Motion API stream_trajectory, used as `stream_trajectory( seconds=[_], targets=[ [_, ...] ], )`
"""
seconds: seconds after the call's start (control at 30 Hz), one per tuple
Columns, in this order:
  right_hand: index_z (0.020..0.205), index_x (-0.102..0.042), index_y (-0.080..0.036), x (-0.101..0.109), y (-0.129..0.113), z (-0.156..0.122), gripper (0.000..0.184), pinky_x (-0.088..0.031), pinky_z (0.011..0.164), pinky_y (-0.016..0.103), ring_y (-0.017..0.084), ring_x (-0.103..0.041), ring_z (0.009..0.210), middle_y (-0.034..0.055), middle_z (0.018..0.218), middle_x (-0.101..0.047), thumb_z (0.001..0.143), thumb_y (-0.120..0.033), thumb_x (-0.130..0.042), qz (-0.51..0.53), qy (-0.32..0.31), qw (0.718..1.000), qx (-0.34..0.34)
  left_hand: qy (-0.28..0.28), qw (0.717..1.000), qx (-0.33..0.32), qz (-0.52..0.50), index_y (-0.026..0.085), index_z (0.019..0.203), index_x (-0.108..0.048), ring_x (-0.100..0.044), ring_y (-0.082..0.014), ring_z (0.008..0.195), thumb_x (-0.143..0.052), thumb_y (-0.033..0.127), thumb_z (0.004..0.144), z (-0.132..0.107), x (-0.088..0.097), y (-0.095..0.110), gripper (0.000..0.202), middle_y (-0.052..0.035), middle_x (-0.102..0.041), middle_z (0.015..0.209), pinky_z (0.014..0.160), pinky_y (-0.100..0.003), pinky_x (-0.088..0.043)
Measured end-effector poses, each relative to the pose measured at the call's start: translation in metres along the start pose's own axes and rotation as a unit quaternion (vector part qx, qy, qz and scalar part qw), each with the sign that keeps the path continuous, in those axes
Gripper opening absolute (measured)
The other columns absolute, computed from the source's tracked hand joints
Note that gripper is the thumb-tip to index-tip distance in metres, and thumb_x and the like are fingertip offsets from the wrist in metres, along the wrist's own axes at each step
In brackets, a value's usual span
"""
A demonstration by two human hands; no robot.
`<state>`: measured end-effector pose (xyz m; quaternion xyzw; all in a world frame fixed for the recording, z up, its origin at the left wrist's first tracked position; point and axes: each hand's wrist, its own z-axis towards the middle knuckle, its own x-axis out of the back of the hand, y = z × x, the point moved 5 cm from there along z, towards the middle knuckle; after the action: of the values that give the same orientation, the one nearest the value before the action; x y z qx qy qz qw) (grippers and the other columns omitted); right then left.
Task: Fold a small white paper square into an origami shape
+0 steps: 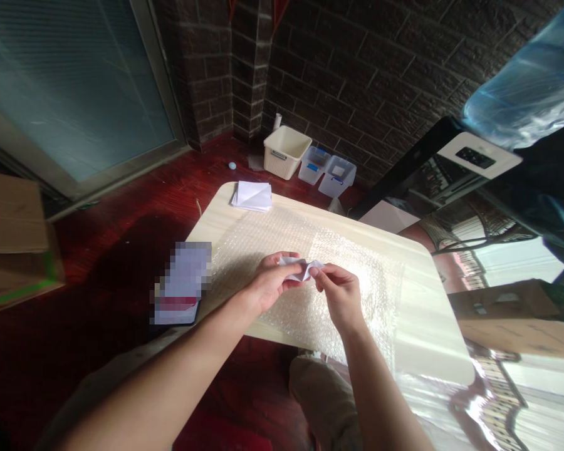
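Both of my hands meet over the middle of a small light wooden table [427, 294]. My left hand [270, 283] and my right hand [337, 294] each pinch one end of a small folded piece of white paper [302, 268], held just above a sheet of bubble wrap [282, 241] spread on the table. A stack of white paper sheets [252, 195] lies at the table's far left corner, out of reach of either hand.
A blurred-out object with a red band [181, 285] lies at the table's left edge. On the dark red floor by the brick wall stand a cream basket [286, 150] and two clear plastic boxes [326, 171]. Cardboard [14, 241] lies at far left; a glass door stands behind.
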<state>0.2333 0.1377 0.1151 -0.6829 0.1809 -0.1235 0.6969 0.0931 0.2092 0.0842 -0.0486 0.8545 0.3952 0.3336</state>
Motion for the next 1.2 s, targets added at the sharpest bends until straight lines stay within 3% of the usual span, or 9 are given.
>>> stream_trajectory(
  seconds=[0.27,0.43,0.6,0.73,0.83,1.03,1.2],
  targets=[
    [0.083,-0.086,-0.025,-0.007,-0.007,-0.003,0.014,-0.042,0.058,0.031,0.013,-0.049,0.058,0.0001,0.067,-0.068,0.077,-0.035,-0.092,-0.054,-0.006,0.998,0.019,-0.019,0.997,-0.065,0.023,0.014,0.096,-0.076,-0.076,-0.0201,0.087,-0.097,0.026,0.066,0.002,0.002,-0.001,0.038,-0.0085,-0.081,0.094,0.076,-0.030,-0.061],
    [0.098,-0.085,-0.024,-0.008,-0.003,-0.004,0.025,-0.041,0.057,0.030,0.015,-0.052,0.061,0.0003,0.070,-0.068,0.079,-0.040,-0.090,-0.039,-0.013,0.999,-0.009,0.023,0.992,-0.122,0.030,0.013,0.091,-0.075,-0.075,-0.0207,0.086,-0.096,0.026,0.065,-0.002,0.001,0.008,0.035,-0.0076,-0.080,0.091,0.079,-0.032,-0.061],
    [0.080,-0.081,-0.020,0.000,0.002,0.000,0.023,-0.039,0.059,0.031,0.014,-0.049,0.059,0.0002,0.063,-0.062,0.087,-0.042,-0.083,-0.018,0.029,0.999,-0.022,0.051,0.986,-0.141,0.077,0.016,0.089,-0.074,-0.072,-0.0188,0.080,-0.092,0.028,0.068,-0.001,0.003,0.010,0.030,-0.0049,-0.077,0.086,0.074,-0.029,-0.058],
    [0.078,-0.079,-0.020,0.008,0.004,0.002,0.024,-0.038,0.057,0.030,0.014,-0.049,0.059,-0.0002,0.063,-0.061,0.083,-0.043,-0.085,0.009,0.069,0.997,-0.035,-0.025,0.977,-0.120,0.176,0.018,0.098,-0.075,-0.072,-0.0190,0.070,-0.087,0.027,0.072,-0.002,-0.004,0.002,0.030,-0.0059,-0.079,0.084,0.063,-0.027,-0.051],
    [0.080,-0.079,-0.019,0.008,0.006,0.002,0.027,-0.040,0.057,0.030,0.014,-0.053,0.061,0.0014,0.070,-0.065,0.082,-0.046,-0.086,-0.002,0.073,0.996,-0.045,-0.071,0.971,-0.101,0.203,0.016,0.092,-0.076,-0.072,-0.0210,0.069,-0.086,0.030,0.074,-0.003,-0.010,-0.007,0.025,-0.0082,-0.079,0.082,0.063,-0.028,-0.050],
    [0.111,-0.072,-0.021,0.005,-0.001,0.000,0.044,-0.042,0.053,0.029,0.013,-0.053,0.055,-0.0031,0.067,-0.065,0.079,-0.044,-0.090,-0.016,0.090,0.996,-0.011,-0.017,0.973,-0.158,0.167,0.017,0.082,-0.080,-0.068,-0.0187,0.070,-0.083,0.042,0.081,0.000,-0.004,-0.001,0.025,-0.0057,-0.077,0.079,0.065,-0.027,-0.048],
    [0.089,-0.068,-0.022,0.002,-0.009,-0.008,0.031,-0.054,0.059,0.032,0.017,-0.066,0.065,0.0047,0.083,-0.075,0.082,-0.045,-0.088,-0.095,0.108,0.988,0.053,0.022,0.976,-0.167,0.138,0.018,0.090,-0.083,-0.068,-0.0191,0.074,-0.086,0.046,0.079,0.004,0.005,-0.002,0.030,-0.0057,-0.078,0.085,0.067,-0.028,-0.049]
  ],
)
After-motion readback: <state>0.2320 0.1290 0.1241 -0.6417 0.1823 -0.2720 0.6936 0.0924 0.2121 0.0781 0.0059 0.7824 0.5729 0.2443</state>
